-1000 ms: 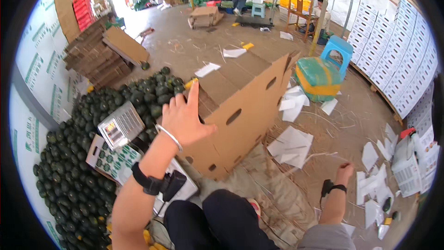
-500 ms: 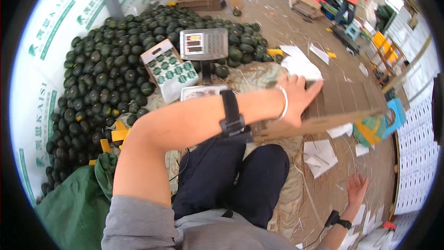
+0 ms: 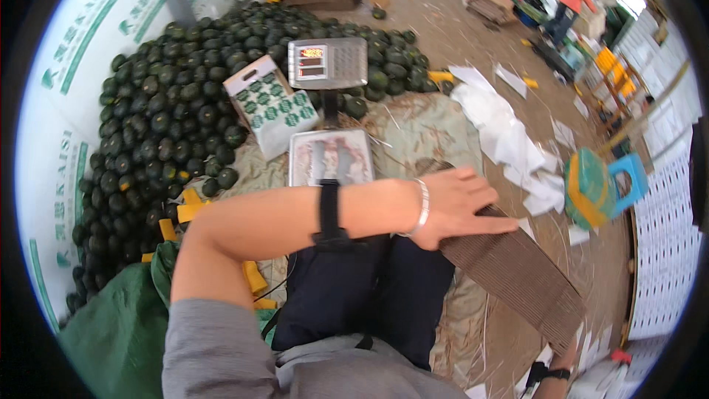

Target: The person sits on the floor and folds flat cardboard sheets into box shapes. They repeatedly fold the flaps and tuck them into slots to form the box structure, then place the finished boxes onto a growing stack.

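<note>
Head view: left hand (image 3: 458,203) lies flat, fingers spread, on cardboard sheet (image 3: 517,273); sheet now low over lap, beside scale tray (image 3: 330,157); half second ago hand gripped its edge higher; view now turned toward pile of dark squashes (image 3: 170,118); right hand (image 3: 561,358) at sheet's lower corner, grip cannot tell.

One scale (image 3: 328,63), one cardboard sheet (image 3: 517,273), one blue stool (image 3: 629,181)
</note>
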